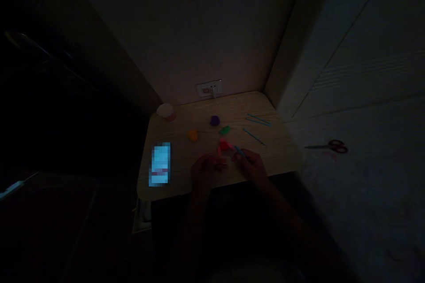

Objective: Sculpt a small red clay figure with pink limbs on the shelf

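Note:
In the dim head view, my right hand [253,166] pinches a thin blue stick [239,151] that points away from me at a slant. My left hand [203,169] is close by with its fingers curled together. What lies in its fingertips is too dark to make out, though a reddish tint shows there. Just beyond both hands sits a red lump [224,145] with pink pieces [222,140] around it, perhaps modelling clay. Farther back are a green piece [225,130], a purple lump [214,120] and an orange lump [192,135].
The small wooden table [179,181] also bears more blue sticks [258,120], a cup [166,111] and a lit, blurred-out phone-like screen [160,164]. A wall socket [209,89] with a plug is behind. Scissors [335,146] lie on the pale surface at right.

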Action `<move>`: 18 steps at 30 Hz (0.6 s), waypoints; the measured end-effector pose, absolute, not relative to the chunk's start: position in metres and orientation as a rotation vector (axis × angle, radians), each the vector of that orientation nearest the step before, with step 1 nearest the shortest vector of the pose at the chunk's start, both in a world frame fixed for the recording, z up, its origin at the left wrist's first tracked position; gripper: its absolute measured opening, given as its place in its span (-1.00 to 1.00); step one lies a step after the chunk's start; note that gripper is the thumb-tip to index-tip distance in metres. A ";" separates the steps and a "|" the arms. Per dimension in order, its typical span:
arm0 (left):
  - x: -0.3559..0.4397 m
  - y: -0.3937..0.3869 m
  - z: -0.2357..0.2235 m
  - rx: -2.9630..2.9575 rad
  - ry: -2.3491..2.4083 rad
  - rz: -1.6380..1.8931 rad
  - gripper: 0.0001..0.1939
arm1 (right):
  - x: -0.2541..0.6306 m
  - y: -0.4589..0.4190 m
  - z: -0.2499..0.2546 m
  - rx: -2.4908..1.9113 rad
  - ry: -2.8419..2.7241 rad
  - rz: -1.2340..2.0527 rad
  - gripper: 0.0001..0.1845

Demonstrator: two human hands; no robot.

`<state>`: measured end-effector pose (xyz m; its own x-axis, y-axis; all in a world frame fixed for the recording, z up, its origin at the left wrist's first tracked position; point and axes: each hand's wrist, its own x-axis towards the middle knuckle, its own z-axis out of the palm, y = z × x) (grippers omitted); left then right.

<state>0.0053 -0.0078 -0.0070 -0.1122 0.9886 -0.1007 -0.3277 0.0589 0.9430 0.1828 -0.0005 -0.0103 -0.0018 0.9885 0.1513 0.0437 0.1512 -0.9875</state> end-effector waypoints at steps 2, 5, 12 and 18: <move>0.006 -0.007 -0.007 0.826 1.073 1.370 -0.52 | 0.183 -0.001 -0.012 -1.132 -1.304 1.071 -0.53; 0.007 -0.006 -0.008 0.815 1.050 1.378 -0.51 | 0.183 0.000 -0.013 -1.117 -1.308 1.094 -0.55; 0.003 -0.006 -0.016 0.899 1.094 1.406 -0.65 | 0.180 0.000 -0.013 -1.115 -1.328 1.101 -0.60; -0.002 -0.003 -0.022 1.148 1.057 1.520 -0.65 | 0.175 -0.002 -0.011 -1.147 -1.427 1.170 -0.63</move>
